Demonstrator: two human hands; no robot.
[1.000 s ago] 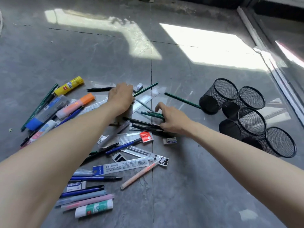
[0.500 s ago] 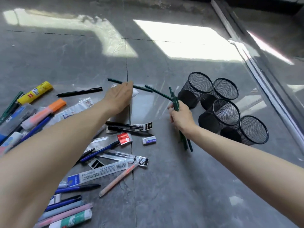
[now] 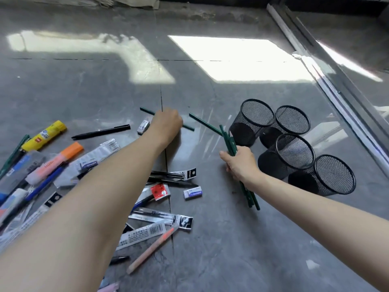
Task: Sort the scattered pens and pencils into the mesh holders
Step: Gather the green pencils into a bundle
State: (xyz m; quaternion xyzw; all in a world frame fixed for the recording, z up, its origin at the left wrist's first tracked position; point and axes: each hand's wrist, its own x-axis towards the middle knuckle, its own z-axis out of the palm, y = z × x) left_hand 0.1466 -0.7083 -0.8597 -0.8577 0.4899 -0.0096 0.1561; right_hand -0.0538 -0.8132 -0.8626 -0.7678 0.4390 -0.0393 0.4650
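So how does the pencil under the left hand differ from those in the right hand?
The single pencil lies flat on the floor under the left hand; the bunch of pencils is gripped in the right hand, tilted steeply. One against several. Both are dark green.

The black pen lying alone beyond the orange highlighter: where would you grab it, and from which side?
Probably pinch the slim black pen at mid-barrel, coming straight down from above. It lies flat on the grey tiled floor with bare floor along both long sides, so fingers can straddle it there. Its right end sits close to a small white eraser, leaving less room.
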